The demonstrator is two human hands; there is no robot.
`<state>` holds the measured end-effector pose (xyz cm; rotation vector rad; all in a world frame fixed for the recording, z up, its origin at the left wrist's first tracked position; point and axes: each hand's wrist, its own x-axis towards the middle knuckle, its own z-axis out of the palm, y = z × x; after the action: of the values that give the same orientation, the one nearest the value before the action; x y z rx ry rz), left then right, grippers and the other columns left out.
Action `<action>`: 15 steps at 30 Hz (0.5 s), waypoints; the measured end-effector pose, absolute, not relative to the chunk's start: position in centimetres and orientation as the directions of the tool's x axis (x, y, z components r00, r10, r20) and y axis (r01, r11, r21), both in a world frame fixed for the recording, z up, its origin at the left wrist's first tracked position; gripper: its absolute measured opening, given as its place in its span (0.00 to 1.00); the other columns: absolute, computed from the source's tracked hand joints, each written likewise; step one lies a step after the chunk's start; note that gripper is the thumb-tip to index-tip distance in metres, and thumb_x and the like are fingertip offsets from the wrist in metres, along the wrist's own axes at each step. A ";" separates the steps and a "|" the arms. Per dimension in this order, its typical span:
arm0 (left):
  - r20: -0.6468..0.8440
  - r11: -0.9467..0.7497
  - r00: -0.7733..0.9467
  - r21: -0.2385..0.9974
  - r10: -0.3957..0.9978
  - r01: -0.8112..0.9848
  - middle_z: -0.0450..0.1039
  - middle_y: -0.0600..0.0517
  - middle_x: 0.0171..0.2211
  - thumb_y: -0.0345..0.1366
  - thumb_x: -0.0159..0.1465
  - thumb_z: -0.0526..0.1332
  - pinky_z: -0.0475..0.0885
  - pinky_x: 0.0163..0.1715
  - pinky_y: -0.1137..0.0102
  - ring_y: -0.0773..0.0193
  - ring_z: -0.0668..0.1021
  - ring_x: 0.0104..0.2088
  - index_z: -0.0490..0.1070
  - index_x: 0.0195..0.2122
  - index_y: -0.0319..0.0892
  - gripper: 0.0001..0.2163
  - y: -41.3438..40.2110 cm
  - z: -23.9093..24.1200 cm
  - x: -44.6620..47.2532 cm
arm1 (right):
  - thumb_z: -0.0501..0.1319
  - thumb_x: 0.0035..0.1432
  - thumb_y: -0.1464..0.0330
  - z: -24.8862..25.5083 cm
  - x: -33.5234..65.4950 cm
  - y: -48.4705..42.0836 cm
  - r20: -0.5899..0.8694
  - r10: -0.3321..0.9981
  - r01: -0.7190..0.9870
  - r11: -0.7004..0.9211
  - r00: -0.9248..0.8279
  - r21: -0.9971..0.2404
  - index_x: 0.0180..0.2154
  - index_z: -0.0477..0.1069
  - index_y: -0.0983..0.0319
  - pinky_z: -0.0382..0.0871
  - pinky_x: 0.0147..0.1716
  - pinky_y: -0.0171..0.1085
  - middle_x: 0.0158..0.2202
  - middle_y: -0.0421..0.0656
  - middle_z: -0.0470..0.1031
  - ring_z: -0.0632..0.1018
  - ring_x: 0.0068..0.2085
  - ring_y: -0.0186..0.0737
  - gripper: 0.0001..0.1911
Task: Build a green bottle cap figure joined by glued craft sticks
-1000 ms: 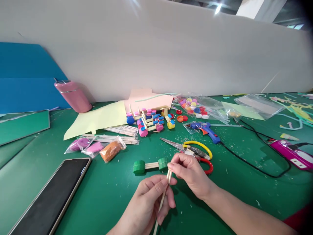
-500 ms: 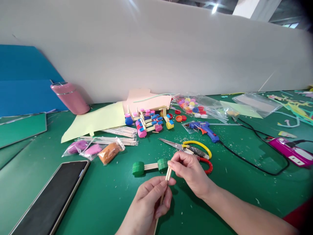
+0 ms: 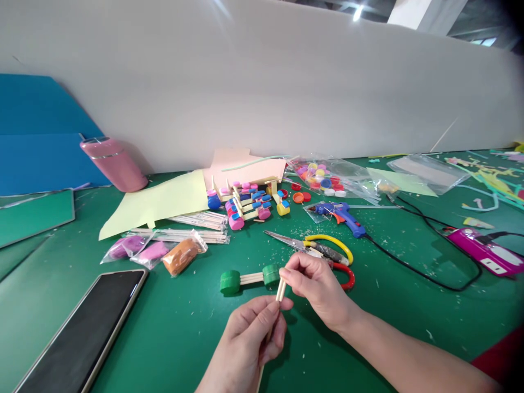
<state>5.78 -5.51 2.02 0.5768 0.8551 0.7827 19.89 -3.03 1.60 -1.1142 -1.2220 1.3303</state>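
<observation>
Two thin pale wooden sticks [image 3: 280, 291] lie side by side between my hands. My left hand [image 3: 256, 330] is closed around their lower part, and one longer stick runs down below its palm. At the top, my right hand [image 3: 309, 281] pinches the stick ends between thumb and fingertips. Just behind my hands lies a small dumbbell-like piece [image 3: 250, 278], with green bottle caps at both ends of short wooden sticks. Scissors [image 3: 323, 251] with yellow and red handles rest beyond my right hand, which partly covers them.
A blue glue gun [image 3: 339, 214] with a black cord lies at right, near a magenta power strip [image 3: 485, 252]. Assembled cap-and-stick pieces [image 3: 248, 203] sit at the back. A phone [image 3: 84, 327], wrapped clay [image 3: 184, 254] and a pink tumbler [image 3: 117, 164] are at left.
Both hands keep the same grip on the sticks, with hardly any movement. The whole view has shifted slightly.
</observation>
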 end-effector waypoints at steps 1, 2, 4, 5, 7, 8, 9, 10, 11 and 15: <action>-0.443 0.591 0.415 0.719 0.795 -0.365 0.60 0.57 0.13 0.39 0.54 0.63 0.44 0.17 0.74 0.76 0.56 0.15 0.73 0.29 0.35 0.11 -5.5 2.0 5.8 | 0.60 0.53 0.66 1.6 19.9 -3.0 -0.013 0.994 -0.073 -0.020 -0.105 -0.997 0.22 0.63 0.63 0.49 0.19 0.30 0.17 0.32 0.56 0.56 0.20 0.27 0.12; -0.448 0.593 0.410 0.720 0.794 -0.361 0.60 0.57 0.13 0.40 0.54 0.63 0.44 0.17 0.74 0.76 0.56 0.15 0.73 0.29 0.35 0.11 -5.5 2.0 5.8 | 0.60 0.53 0.66 1.6 19.9 -3.0 -0.014 0.994 -0.074 -0.022 -0.107 -0.997 0.22 0.63 0.63 0.49 0.19 0.30 0.17 0.32 0.56 0.56 0.20 0.27 0.12; -0.457 0.594 0.401 0.722 0.794 -0.354 0.60 0.57 0.14 0.40 0.54 0.63 0.44 0.17 0.75 0.76 0.56 0.16 0.73 0.29 0.34 0.11 -5.6 2.1 5.8 | 0.60 0.53 0.66 1.5 19.9 -3.0 -0.017 0.994 -0.080 -0.026 -0.110 -0.996 0.22 0.63 0.63 0.49 0.19 0.30 0.17 0.32 0.56 0.56 0.20 0.27 0.12; -0.460 0.595 0.397 0.723 0.794 -0.353 0.60 0.57 0.14 0.39 0.54 0.63 0.45 0.17 0.75 0.76 0.56 0.16 0.73 0.29 0.34 0.11 -5.6 2.1 5.8 | 0.60 0.53 0.66 1.5 19.9 -3.0 -0.016 0.994 -0.082 -0.026 -0.111 -0.996 0.22 0.63 0.63 0.49 0.19 0.30 0.17 0.32 0.56 0.56 0.20 0.27 0.12; -0.458 0.592 0.394 0.724 0.797 -0.354 0.60 0.57 0.14 0.39 0.54 0.63 0.44 0.17 0.75 0.76 0.56 0.16 0.73 0.29 0.34 0.11 -5.8 2.2 5.8 | 0.60 0.53 0.66 1.5 19.8 -3.0 -0.014 0.994 -0.084 -0.023 -0.110 -0.996 0.22 0.63 0.63 0.48 0.19 0.30 0.17 0.32 0.56 0.56 0.20 0.27 0.12; -0.456 0.590 0.395 0.725 0.798 -0.356 0.59 0.57 0.14 0.39 0.55 0.62 0.44 0.17 0.75 0.76 0.56 0.16 0.73 0.29 0.34 0.11 -5.8 2.2 5.8 | 0.60 0.53 0.66 1.6 19.8 -3.0 -0.012 0.994 -0.082 -0.021 -0.110 -0.996 0.22 0.63 0.63 0.48 0.19 0.30 0.17 0.32 0.56 0.56 0.20 0.27 0.12; -0.453 0.587 0.394 0.727 0.800 -0.356 0.59 0.57 0.13 0.39 0.55 0.62 0.44 0.17 0.75 0.76 0.56 0.16 0.73 0.29 0.34 0.10 -5.8 2.2 5.8 | 0.60 0.53 0.66 1.6 19.8 -3.0 -0.011 0.994 -0.080 -0.020 -0.111 -0.997 0.22 0.63 0.63 0.48 0.19 0.30 0.17 0.32 0.56 0.56 0.20 0.27 0.12; -0.450 0.585 0.395 0.729 0.801 -0.356 0.59 0.57 0.13 0.39 0.55 0.62 0.44 0.17 0.75 0.76 0.55 0.16 0.73 0.29 0.34 0.10 -5.8 2.3 5.8 | 0.60 0.53 0.66 1.6 19.9 -3.0 -0.009 0.994 -0.078 -0.018 -0.111 -0.997 0.22 0.63 0.63 0.48 0.19 0.30 0.17 0.32 0.56 0.56 0.20 0.27 0.12; -0.448 0.583 0.395 0.732 0.802 -0.353 0.59 0.57 0.13 0.39 0.55 0.62 0.44 0.17 0.74 0.76 0.55 0.16 0.73 0.29 0.34 0.10 -5.8 2.3 5.8 | 0.60 0.53 0.66 1.6 19.9 -3.0 -0.008 0.994 -0.077 -0.016 -0.112 -0.997 0.22 0.63 0.63 0.48 0.19 0.30 0.17 0.32 0.56 0.56 0.20 0.27 0.12; -0.435 0.576 0.405 0.740 0.804 -0.348 0.59 0.58 0.13 0.39 0.55 0.62 0.44 0.17 0.74 0.75 0.56 0.16 0.73 0.29 0.34 0.10 -5.6 2.2 5.8 | 0.60 0.53 0.65 1.6 19.9 -2.9 -0.005 0.994 -0.073 -0.013 -0.110 -0.997 0.22 0.62 0.63 0.48 0.19 0.30 0.17 0.31 0.55 0.55 0.20 0.27 0.12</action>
<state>5.78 -5.59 2.21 0.6055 0.8729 0.7852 19.92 -2.93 1.56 -1.1069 -1.2300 1.3299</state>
